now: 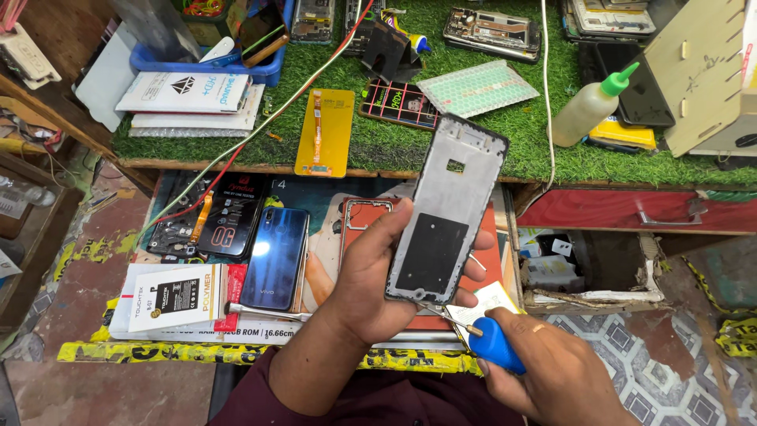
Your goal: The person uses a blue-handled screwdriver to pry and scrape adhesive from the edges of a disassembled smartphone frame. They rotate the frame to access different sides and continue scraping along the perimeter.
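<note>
My left hand [371, 272] holds a grey phone middle frame [448, 211] upright, its inner side with a black pad facing me. My right hand [552, 375] grips a blue-handled screwdriver [495, 345]; its thin metal tip touches the frame's lower edge. Both hands hover above an open drawer [236, 331] that holds a blue phone back cover [274, 258], an orange phone frame [364, 217] and a black battery box [180, 296].
The green turf bench [505, 146] carries a yellow panel with flex cable [323, 132], a glue bottle with green nozzle [590, 109], opened phones [490, 33], a blue tray [206, 65] and white boxes [185, 95]. A red drawer [631, 211] sits right.
</note>
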